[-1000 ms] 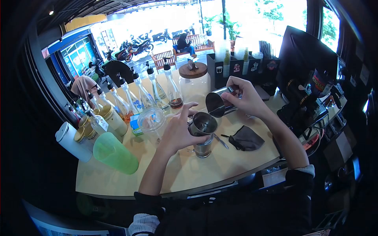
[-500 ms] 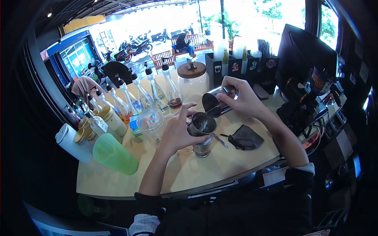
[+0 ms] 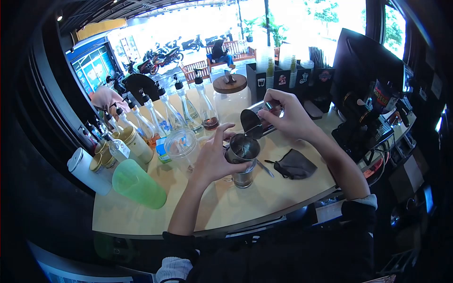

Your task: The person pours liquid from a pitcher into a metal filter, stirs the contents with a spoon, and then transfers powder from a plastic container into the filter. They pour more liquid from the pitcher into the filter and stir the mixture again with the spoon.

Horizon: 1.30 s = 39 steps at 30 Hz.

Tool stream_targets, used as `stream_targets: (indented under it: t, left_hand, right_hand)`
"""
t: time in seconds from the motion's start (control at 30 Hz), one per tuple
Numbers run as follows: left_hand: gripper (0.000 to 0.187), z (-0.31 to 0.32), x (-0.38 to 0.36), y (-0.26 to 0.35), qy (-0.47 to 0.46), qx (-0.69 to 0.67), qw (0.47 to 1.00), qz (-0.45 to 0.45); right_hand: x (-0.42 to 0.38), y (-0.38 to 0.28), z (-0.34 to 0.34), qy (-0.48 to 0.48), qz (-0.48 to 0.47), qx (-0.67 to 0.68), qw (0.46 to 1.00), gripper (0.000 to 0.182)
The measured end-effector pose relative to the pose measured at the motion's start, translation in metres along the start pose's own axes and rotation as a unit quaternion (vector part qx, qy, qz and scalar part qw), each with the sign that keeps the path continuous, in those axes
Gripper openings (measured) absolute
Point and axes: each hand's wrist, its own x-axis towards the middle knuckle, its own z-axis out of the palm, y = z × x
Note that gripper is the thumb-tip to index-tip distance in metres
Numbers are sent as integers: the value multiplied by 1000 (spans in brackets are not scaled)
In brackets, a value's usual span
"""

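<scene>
My left hand (image 3: 211,160) is closed round a metal cup (image 3: 245,150), thumb along its near side and index finger raised over the rim. The cup stands on or just above a clear glass mug (image 3: 243,179); the join is hidden. In my right hand (image 3: 288,113) is a shiny metal pitcher (image 3: 251,123), gripped by its handle and tipped to the left. A thin stream of liquid runs from its lip into the cup. Beside the mug, a thin metal utensil (image 3: 265,170) lies on the counter, near a dark cloth pouch (image 3: 296,165).
Left of my arm stand a green plastic pitcher (image 3: 139,184) and a clear lidded jar (image 3: 181,144). Several pump bottles (image 3: 188,113) line the back, with a wooden-lidded jar (image 3: 231,101) and a black cup holder (image 3: 285,80). A dark monitor (image 3: 365,66) stands at right.
The pitcher has shifted slightly left and up, still pouring. My left hand and the cup are almost unmoved. A person in a light headscarf at far left has moved slightly.
</scene>
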Motion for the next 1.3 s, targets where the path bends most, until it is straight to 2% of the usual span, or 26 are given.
stream_targets:
  t: [0.1, 0.2, 0.27, 0.33, 0.53, 0.8, 1.0, 1.3]
  left_hand:
    - [95, 1, -2, -2, 20, 0, 1000, 4]
    - [95, 4, -3, -6, 48, -1, 999, 16]
    - [95, 7, -4, -10, 62, -4, 998, 24]
    - [97, 11, -4, -14, 103, 1, 993, 57]
    - [98, 24, -8, -19, 130, -33, 989, 57]
    - [99, 32, -10, -17, 144, -12, 988, 58]
    - [97, 32, -10, -17, 148, 3, 987, 62]
    - [99, 24, -9, -13, 147, 73, 983, 86]
  right_hand:
    - [-2, -3, -2, 9, -13, -19, 1000, 19]
    - [-3, -6, -3, 13, 5, 25, 1000, 19]
    - [-3, -9, -5, 11, -12, -12, 1000, 19]
    - [-3, -13, -5, 7, -9, -1, 1000, 18]
    - [1, -20, 1, 11, -27, 2, 1000, 18]
    - [5, -23, 9, 22, -48, 18, 998, 21]
    - [-2, -26, 5, 17, -70, -20, 997, 20]
    - [-17, -20, -4, 6, -17, 31, 999, 20]
